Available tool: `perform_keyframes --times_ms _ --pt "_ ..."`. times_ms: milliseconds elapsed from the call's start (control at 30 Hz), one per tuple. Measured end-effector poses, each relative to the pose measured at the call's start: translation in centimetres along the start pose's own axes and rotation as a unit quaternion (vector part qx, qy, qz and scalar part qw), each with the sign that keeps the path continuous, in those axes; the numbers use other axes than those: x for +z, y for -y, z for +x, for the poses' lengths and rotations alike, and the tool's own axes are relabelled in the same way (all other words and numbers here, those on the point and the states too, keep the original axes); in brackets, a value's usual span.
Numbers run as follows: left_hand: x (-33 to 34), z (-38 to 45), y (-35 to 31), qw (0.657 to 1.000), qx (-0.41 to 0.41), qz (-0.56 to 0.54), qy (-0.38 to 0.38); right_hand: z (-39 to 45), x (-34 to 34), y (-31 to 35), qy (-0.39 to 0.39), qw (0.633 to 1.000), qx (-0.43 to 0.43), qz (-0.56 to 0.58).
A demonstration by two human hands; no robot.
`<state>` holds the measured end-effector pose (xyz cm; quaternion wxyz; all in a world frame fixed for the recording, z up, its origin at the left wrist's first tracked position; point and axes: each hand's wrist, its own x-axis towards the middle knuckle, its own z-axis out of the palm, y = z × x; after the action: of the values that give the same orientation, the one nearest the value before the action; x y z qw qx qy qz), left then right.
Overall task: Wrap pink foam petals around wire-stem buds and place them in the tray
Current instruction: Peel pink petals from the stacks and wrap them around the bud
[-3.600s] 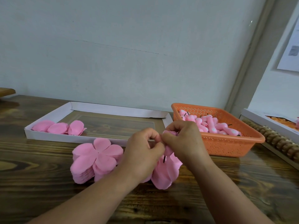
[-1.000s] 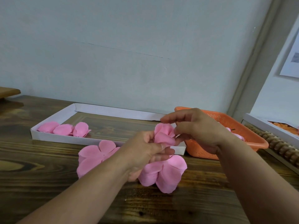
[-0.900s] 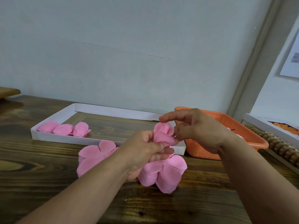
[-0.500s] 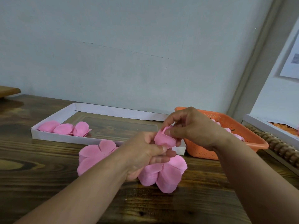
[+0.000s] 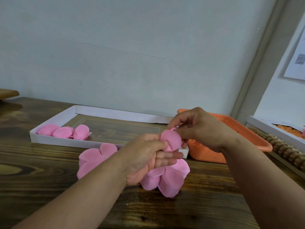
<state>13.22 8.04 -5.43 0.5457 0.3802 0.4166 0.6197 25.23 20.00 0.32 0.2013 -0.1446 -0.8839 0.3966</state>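
Soft, even daylight, faint shadows; wide-angle edges bend, detail perhaps slightly soft.

We have one view only, from a wide-angle camera worn on the head. We look forward and slightly down across the wooden surface [image 5: 41, 187] toward a pale wall [image 5: 132, 47] that fills the upper half. We sit close: both forearms enter from the bottom edge, and the hands [image 5: 173, 146] meet near the frame's centre. There is no second view to share any part with.
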Motion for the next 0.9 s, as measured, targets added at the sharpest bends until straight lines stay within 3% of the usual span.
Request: perform_keyframes --times_ms 300,600,900 --pt "-0.2 -0.1 -0.3 0.999 0.002 -0.033 0.001 -0.3 0.0 0.6 0.009 0.999 -0.028 0.036" --pt "-0.8 0.0 -0.9 0.982 -0.033 -0.187 0.024 -0.9 -0.2 0.2 -0.01 0.991 -0.081 0.105" --pt "-0.8 0.0 -0.8 0.979 -0.044 -0.198 0.006 -1.8 -0.1 1.5 -0.026 0.993 -0.091 -0.072"
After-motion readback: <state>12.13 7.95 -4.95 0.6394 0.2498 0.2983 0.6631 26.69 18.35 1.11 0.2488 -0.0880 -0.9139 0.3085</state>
